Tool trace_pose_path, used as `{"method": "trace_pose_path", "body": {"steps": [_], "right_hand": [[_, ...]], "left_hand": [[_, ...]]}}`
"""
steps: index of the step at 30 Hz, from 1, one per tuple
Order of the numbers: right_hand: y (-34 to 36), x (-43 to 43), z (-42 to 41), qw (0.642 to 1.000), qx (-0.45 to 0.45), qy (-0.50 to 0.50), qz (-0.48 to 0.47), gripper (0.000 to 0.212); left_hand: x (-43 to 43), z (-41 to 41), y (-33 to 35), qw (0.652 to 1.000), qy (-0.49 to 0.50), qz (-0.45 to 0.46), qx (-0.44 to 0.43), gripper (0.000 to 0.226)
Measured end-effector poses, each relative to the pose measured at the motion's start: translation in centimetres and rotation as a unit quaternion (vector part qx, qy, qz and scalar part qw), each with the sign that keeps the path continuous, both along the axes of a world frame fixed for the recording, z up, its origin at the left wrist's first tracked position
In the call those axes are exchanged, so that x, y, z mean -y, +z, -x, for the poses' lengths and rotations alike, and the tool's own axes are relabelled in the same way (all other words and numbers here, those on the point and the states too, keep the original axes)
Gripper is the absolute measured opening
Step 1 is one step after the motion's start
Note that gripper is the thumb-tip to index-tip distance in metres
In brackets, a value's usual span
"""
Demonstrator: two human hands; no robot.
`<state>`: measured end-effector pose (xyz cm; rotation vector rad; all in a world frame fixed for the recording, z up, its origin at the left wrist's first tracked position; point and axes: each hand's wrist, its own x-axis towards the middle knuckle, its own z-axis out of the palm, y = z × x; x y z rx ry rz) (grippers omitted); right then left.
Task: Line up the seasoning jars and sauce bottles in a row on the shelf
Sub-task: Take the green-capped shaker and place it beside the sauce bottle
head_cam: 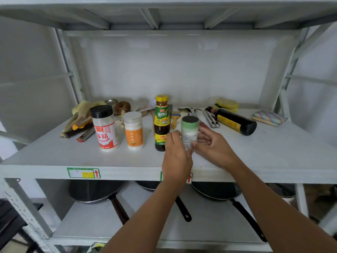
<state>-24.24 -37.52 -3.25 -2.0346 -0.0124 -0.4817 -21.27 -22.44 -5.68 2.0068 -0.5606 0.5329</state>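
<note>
Three containers stand in a row near the front of the white shelf (54,156): a black-capped jar with a red label (104,127), a white jar with an orange label (133,133) and a dark sauce bottle with a yellow cap (162,123). Just right of that bottle stands a green-lidded white jar (189,131). My left hand (176,154) wraps its left side and my right hand (212,143) cups its right side. A dark bottle with a yellow label (235,121) lies on its side at the back right.
Behind the row lie utensils: a brush with a wooden handle (175,118), metal tongs (209,117), a knife and peelers (80,128), a mushroom-shaped thing (122,106). Yellow sponges (228,104) and a striped cloth (268,117) sit at the back right. Several pans (96,190) fill the lower shelf.
</note>
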Motion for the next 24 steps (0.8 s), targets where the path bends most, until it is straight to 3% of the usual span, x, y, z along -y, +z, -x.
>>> {"method": "trace_pose_path", "body": {"steps": [6,12,24], "right_hand": [[0.18,-0.05,0.29,0.998,-0.002,-0.037,0.041,0.062],[0.16,0.36,0.64,1.0,-0.006,-0.01,-0.02,0.054],[-0.32,0.41,0.01,0.999,-0.014,-0.027,0.019,0.061]], "left_hand": [[-0.27,-0.21,-0.22,1.0,-0.017,-0.01,0.003,0.042],[-0.04,0.11,-0.22,1.0,-0.016,-0.008,-0.026,0.035],[-0.53,-0.18,-0.24,0.998,-0.022,-0.051,0.021,0.048]]}}
